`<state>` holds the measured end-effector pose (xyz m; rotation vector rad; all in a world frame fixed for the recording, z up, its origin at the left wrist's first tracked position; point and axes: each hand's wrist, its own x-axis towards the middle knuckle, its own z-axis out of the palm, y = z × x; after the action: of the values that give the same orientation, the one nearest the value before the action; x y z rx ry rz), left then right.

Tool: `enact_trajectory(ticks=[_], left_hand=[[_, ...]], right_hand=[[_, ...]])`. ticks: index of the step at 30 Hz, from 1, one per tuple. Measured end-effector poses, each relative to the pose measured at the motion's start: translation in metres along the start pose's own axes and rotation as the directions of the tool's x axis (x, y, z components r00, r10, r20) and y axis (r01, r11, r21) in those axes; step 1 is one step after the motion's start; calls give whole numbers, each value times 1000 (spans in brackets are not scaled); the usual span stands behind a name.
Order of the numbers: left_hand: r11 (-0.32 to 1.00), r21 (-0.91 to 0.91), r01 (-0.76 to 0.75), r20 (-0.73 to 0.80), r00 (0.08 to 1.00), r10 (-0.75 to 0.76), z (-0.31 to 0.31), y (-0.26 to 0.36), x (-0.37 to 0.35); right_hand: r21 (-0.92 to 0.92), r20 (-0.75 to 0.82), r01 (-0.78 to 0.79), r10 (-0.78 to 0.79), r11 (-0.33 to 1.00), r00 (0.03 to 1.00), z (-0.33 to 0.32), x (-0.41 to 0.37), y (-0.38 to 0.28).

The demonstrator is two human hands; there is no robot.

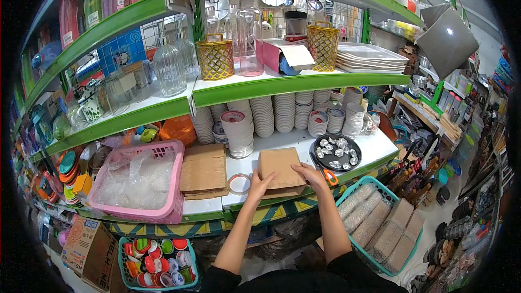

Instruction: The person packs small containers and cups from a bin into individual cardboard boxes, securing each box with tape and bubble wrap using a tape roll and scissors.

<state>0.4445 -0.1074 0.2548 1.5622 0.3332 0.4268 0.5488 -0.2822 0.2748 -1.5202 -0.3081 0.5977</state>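
A small brown cardboard box (281,161) stands on the white shelf in front of me. My left hand (261,184) grips its near left side, thumb on top. On the opposite side my right hand (311,177) holds the box, with its thumb along the edge. Under the box lies part of a flat cardboard piece. A roll of tape (239,184) lies just left of my left hand. Close to my right hand are an orange-handled tool (329,177), seemingly scissors, and a black round tray (339,166) of shiny, clear, gem-like pieces.
Flat cardboard sheets (203,169) and a pink basket (175,198) of bubble wrap are at left. Stacked white bowls (237,135) line the back. Below right, a teal basket (417,244) holds wrapped bundles; another teal basket (124,271) holds colourful round items. A green-edged shelf (304,83) overhangs.
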Motion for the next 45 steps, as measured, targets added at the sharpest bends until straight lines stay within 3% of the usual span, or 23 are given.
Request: enact_trajectory(ticks=[4, 6, 8, 10, 12, 14, 17, 19, 20, 21, 22, 23, 25, 28, 32, 37, 40, 45], left_hand=[[982, -181, 56, 125, 992, -34, -6, -3, 9], [979, -195, 57, 142, 989, -29, -8, -2, 8], [976, -210, 54, 155, 988, -21, -9, 3, 7], [977, -212, -10, 141, 989, 41, -9, 1, 9], [964, -258, -64, 129, 987, 99, -7, 4, 8], [945, -303, -119, 114, 981, 160, -7, 14, 5], [950, -242, -198, 139, 962, 236, -11, 19, 7], [916, -105, -388, 141, 906, 400, -13, 18, 9], [915, -105, -391, 141, 905, 402, -12, 16, 10], [936, -189, -297, 141, 935, 326, -10, 19, 6], [941, -272, -200, 148, 958, 247, -7, 21, 3], [941, -272, -201, 148, 958, 248, -4, 20, 2], [925, -294, -239, 73, 960, 271, 1, 16, -1], [921, -300, -249, 21, 963, 268, 2, 5, 5], [922, -237, -305, -39, 952, 305, 3, -5, 6], [897, -180, -404, -104, 914, 391, 5, -23, 10], [846, -127, -518, -134, 854, 503, 5, -25, 13], [804, -145, -576, -142, 817, 560, 6, -14, 12]], right_hand=[[55, -49, -11, 14, 998, 999, 22, -21, -13], [192, -80, 81, -66, 978, 995, 28, -13, -4], [216, -105, 71, -49, 974, 993, 29, -19, -8], [240, -128, 61, -30, 969, 991, 30, -18, -11], [113, -186, 170, -148, 979, 971, 26, -13, -11], [111, -200, 252, -227, 961, 953, 28, -13, -9], [122, -154, 401, -382, 908, 911, 26, -9, -5], [139, -99, 465, -455, 874, 885, 21, -7, -2], [156, -49, 486, -484, 860, 874, 19, -6, 0], [173, 1, 503, -511, 847, 860, 20, -7, 0], [173, 2, 504, -512, 846, 859, 22, -8, 0], [109, -29, 526, -526, 843, 850, 24, -8, 2], [44, -62, 545, -542, 837, 838, 29, -8, 6], [-31, -152, 679, -674, 734, 723, 39, -8, 10], [-26, -190, 695, -686, 719, 702, 40, -4, 16], [-27, -232, 782, -764, 623, 601, 42, 7, 31], [-37, -247, 791, -772, 611, 585, 44, 5, 31], [-27, -279, 809, -781, 588, 559, 50, 6, 27]])
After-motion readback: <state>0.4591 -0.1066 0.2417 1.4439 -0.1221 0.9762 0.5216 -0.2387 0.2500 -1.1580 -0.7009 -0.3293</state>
